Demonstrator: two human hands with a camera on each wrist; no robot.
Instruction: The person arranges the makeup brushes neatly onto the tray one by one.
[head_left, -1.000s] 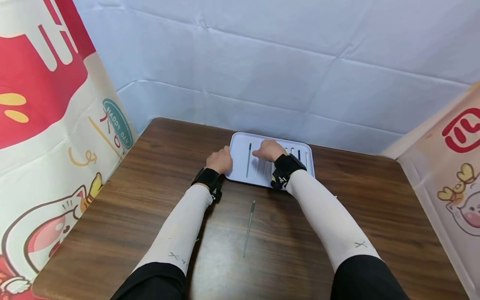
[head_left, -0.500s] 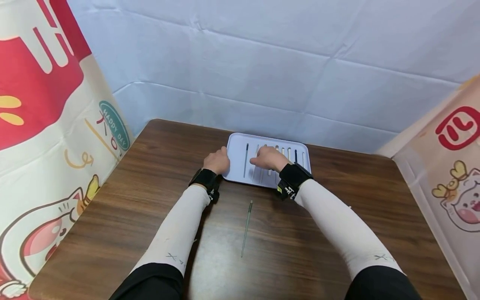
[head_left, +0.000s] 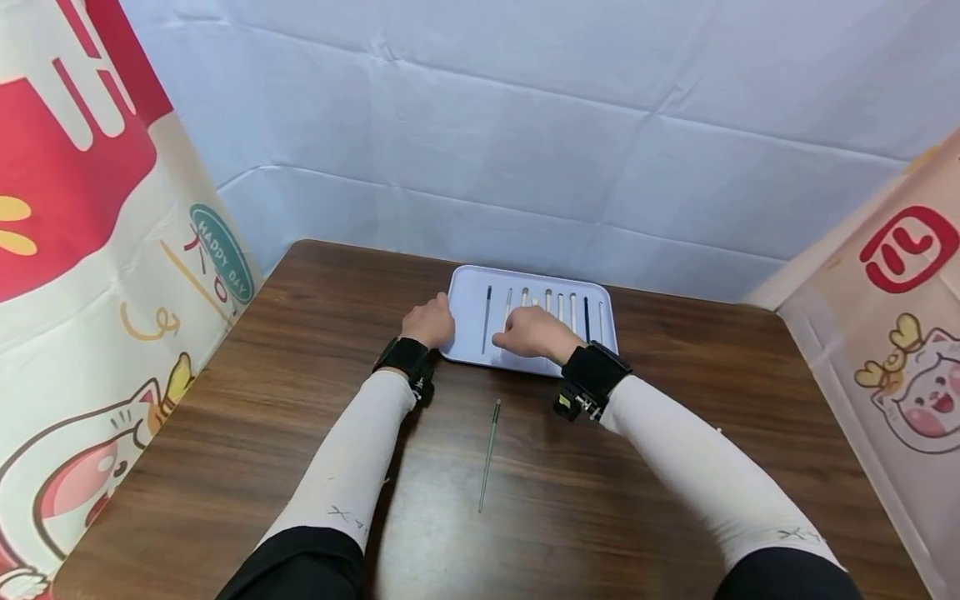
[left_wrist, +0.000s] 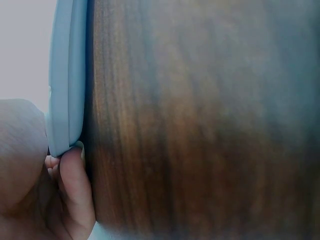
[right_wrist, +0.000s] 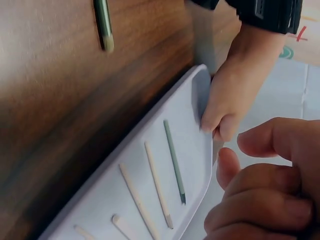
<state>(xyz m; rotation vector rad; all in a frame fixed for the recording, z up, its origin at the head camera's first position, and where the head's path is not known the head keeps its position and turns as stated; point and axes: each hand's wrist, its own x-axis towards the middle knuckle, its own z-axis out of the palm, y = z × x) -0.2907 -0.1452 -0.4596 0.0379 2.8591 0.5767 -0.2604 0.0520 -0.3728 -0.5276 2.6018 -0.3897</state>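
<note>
The right hand [head_left: 534,333], fingers loosely curled and empty, hovers over the tray's [head_left: 465,350] near edge just right of the dark stick [head_left: 487,308] (long axis pointing away), while the left hand [head_left: 431,321] grips the tray's left rim.

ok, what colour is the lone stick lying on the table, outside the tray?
Green. The stick shows whole in the head view; its tip shows in the right wrist view.

The right hand [head_left: 529,332] has drawn back toward 6 o'clock across the tray [head_left: 465,287], from over its middle to its near edge. More of the sticks [head_left: 548,302] laid side by side in the tray now show beyond the knuckles. The right wrist strap [head_left: 592,377], which lay over the tray's near rim, is now over the table [head_left: 300,350].
</note>
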